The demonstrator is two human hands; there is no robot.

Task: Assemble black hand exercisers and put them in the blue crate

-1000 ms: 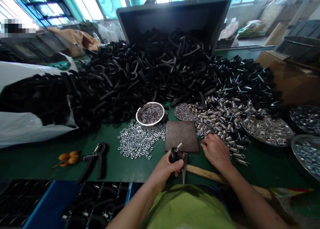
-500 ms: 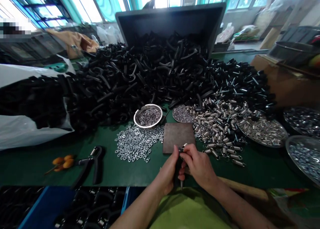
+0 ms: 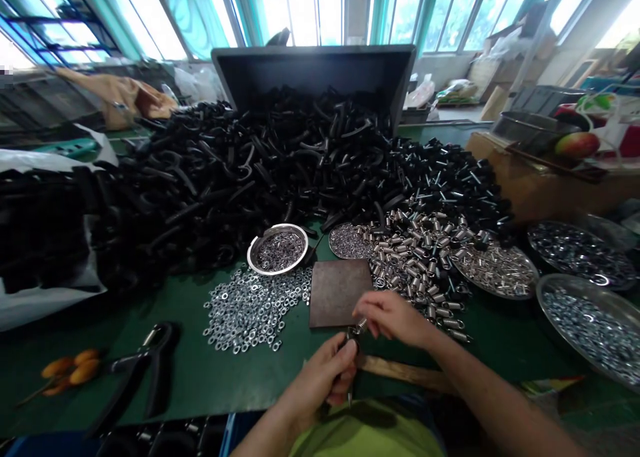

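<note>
My left hand (image 3: 327,370) is closed around a dark part (image 3: 353,337) in front of my body. A thin metal tip (image 3: 350,398) sticks out below its fingers; what it belongs to is hidden. At the top of the dark part a small silver coil spring (image 3: 361,324) stands out, slanting up to the right. The curled fingers of my right hand (image 3: 393,318) close at the spring's upper end, though the fingertips partly hide the contact. Just beyond both hands lies a flat brown metal plate (image 3: 340,290).
Metal rings (image 3: 245,310) lie loose left of the plate, beside a round silver bowl (image 3: 303,257). Springs (image 3: 415,260) spread to the right, near dishes of small parts (image 3: 543,297). Black handles (image 3: 280,157) heap up behind. An assembled black handle (image 3: 157,364) and orange fruit (image 3: 83,370) lie left.
My right hand has lifted a little away from my left hand, so the spring and dark part show more. The view has tilted up and turned right.
</note>
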